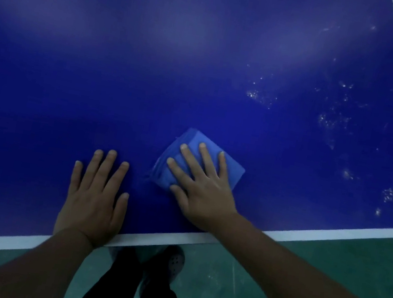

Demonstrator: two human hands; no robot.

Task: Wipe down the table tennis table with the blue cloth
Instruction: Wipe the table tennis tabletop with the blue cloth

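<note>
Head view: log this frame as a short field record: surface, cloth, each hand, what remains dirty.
surface: blue table with white edge lines, seen from above
cloth: folded blue cloth, lying flat on the table near the near edge
right hand: right hand pressing flat on the cloth, fingers spread
left hand: left hand flat on the bare table beside the cloth, holding nothing
dirt: pale specks toward the right corner
floor: green floor

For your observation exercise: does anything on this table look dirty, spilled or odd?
Yes. Pale whitish specks are scattered across the dark blue table tennis table toward its right edge, beyond the folded blue cloth under the right hand. They look like unwiped residue.
</note>
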